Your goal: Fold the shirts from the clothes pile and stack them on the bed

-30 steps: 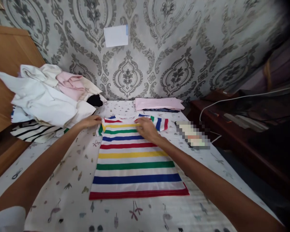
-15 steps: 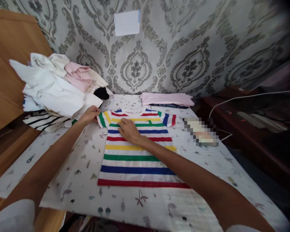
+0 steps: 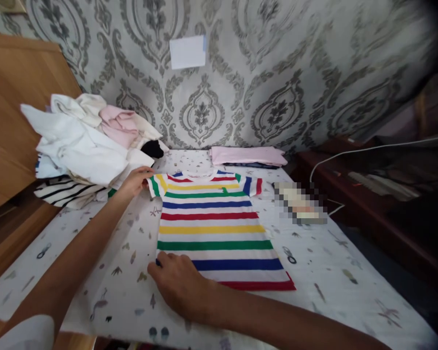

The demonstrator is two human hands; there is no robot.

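A child's T-shirt (image 3: pixel 208 229) with red, yellow, green and blue stripes on white lies flat, its neck away from me. My left hand (image 3: pixel 136 183) has its fingers closed on the cuff of the left-hand sleeve. Down at the lower left side edge, just above the hem, my right hand (image 3: pixel 182 286) pinches the shirt between thumb and fingers. The back of that hand covers the shirt's lower left corner. A small green motif (image 3: pixel 224 190) shows on the chest.
A heap of clothes (image 3: pixel 83 136), mostly white and pink, rises at the left. Folded pink clothing (image 3: pixel 247 156) lies by the patterned wall. On the right are a blurred-out flat object (image 3: pixel 300 203) and a dark red piece of furniture with a white cable (image 3: pixel 372 147).
My right hand has moved from the shirt's chest down towards me to the lower left side edge, and its fingers have closed there. My left hand stays at the sleeve. The view has tilted up slightly.
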